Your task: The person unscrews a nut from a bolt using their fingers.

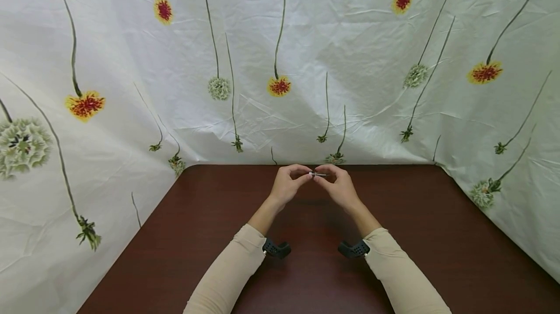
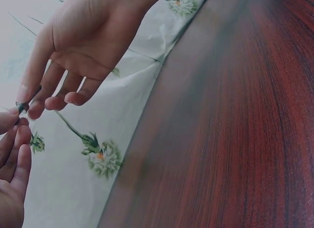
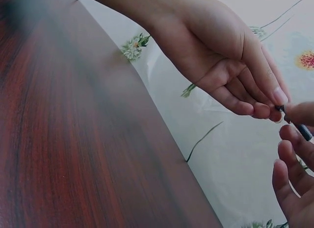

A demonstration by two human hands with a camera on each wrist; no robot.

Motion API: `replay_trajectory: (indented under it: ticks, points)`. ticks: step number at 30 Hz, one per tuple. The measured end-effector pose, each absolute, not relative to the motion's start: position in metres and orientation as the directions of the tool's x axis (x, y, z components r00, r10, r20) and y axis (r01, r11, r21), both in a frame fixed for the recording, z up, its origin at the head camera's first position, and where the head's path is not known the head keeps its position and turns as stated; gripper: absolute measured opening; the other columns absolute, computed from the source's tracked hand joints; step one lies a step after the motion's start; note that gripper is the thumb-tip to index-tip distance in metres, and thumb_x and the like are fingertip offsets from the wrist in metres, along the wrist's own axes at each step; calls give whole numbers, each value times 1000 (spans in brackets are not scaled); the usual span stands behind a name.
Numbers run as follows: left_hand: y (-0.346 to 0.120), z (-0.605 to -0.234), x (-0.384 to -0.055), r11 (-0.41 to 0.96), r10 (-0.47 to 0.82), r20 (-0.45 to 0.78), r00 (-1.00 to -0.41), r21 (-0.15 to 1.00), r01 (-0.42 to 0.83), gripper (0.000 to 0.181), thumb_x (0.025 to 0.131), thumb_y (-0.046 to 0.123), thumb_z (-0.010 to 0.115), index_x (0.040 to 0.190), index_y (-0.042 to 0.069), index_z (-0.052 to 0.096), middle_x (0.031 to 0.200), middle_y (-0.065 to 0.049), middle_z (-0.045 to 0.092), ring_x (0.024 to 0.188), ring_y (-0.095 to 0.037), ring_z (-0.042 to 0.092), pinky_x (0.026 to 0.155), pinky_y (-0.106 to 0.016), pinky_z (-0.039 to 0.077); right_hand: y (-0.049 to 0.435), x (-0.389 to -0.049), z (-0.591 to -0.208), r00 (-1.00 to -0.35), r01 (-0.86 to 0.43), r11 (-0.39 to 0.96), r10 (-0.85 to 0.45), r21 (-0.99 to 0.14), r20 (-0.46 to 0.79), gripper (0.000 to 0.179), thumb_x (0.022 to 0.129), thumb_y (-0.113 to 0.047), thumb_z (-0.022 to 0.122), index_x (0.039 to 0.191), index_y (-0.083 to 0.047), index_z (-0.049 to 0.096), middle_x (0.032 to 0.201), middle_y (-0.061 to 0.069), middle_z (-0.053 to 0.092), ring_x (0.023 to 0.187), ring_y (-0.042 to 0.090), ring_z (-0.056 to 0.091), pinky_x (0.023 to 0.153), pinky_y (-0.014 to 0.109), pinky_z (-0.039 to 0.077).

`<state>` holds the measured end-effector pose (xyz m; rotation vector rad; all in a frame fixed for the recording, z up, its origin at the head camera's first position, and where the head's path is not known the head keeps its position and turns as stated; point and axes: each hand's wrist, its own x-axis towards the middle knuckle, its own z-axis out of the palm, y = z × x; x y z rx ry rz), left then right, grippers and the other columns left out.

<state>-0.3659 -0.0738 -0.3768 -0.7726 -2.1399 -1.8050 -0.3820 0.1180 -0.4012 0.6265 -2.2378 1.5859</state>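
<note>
In the head view, my left hand and right hand meet over the far edge of the table, fingertips nearly touching. Between them is a small threaded bolt, grey and thin, lying roughly sideways. The right thumb and fingertips pinch its shaft, which shows past them in the right wrist view. At its other end, the left thumb and index finger pinch a small dark, shiny part; I cannot tell whether it is the bolt's head or a separate piece. The other fingers of both hands are loosely bent, and fingertips hide part of the bolt.
A dark reddish-brown wooden table lies under both arms. Behind and beside it hangs a white cloth printed with flowers. Black bands are worn on both wrists, over beige sleeves.
</note>
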Motion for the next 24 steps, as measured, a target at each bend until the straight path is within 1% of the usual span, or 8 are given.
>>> replay_trajectory:
  ticks: [4, 6, 9, 13, 16, 19, 22, 24]
  points:
    - [-74, -377, -364, 107, 233, 491, -840, 845, 524, 16, 96, 0, 73, 108, -10, 74, 105, -19, 74, 98, -32, 69, 81, -31, 54, 117, -380, -401, -869, -494, 302, -154, -815, 470, 27, 100, -19, 73, 120, 0, 73, 114, 13, 73, 89, 27, 66, 76, 37, 54]
    - [-74, -376, -364, 104, 235, 490, -839, 846, 523, 15, 96, -1, 73, 108, -10, 74, 105, -20, 74, 98, -33, 69, 80, -30, 53, 117, -380, -401, -868, -496, 302, -157, -814, 471, 24, 101, -19, 72, 117, -1, 74, 111, 12, 73, 85, 28, 66, 72, 35, 54]
    - [-74, -376, -363, 90, 241, 488, -839, 849, 520, 15, 96, -2, 72, 108, -10, 74, 106, -22, 73, 99, -36, 68, 79, -30, 53, 117, -380, -400, -855, -519, 292, -167, -803, 491, 19, 99, -12, 73, 115, -2, 74, 111, 12, 73, 90, 30, 67, 75, 35, 54]
    - [-74, -376, -363, 85, 244, 483, -841, 853, 515, 15, 96, -2, 72, 109, -10, 74, 107, -22, 73, 100, -36, 68, 80, -29, 53, 118, -380, -401, -848, -531, 284, -180, -799, 499, 26, 96, -8, 76, 120, 2, 71, 114, 14, 72, 98, 31, 67, 78, 35, 53]
    - [-74, -377, -364, 92, 240, 490, -838, 848, 522, 16, 96, -2, 72, 109, -11, 73, 107, -21, 73, 100, -34, 68, 80, -30, 53, 118, -381, -401, -856, -517, 287, -170, -807, 488, 28, 98, -11, 74, 121, 4, 70, 114, 15, 72, 92, 34, 68, 74, 35, 54]
    - [-74, -378, -366, 97, 236, 501, -833, 841, 533, 17, 95, -1, 73, 109, -11, 73, 107, -20, 73, 100, -33, 68, 82, -31, 53, 117, -381, -401, -859, -512, 297, -152, -806, 489, 22, 99, -13, 73, 116, 1, 73, 111, 13, 72, 88, 34, 66, 72, 36, 53]
    - [-74, -379, -368, 94, 236, 498, -834, 843, 530, 16, 95, -1, 73, 108, -10, 74, 106, -19, 74, 101, -34, 68, 82, -30, 53, 118, -381, -401, -847, -531, 298, -150, -793, 511, 16, 97, -9, 74, 111, -1, 74, 108, 13, 72, 93, 32, 66, 78, 40, 53]
    - [-74, -379, -368, 89, 236, 492, -838, 848, 522, 15, 95, -1, 73, 108, -10, 74, 106, -19, 74, 101, -34, 68, 82, -30, 53, 118, -381, -400, -837, -546, 291, -155, -786, 524, 17, 96, -6, 75, 111, 0, 73, 110, 14, 72, 101, 31, 66, 84, 44, 53]
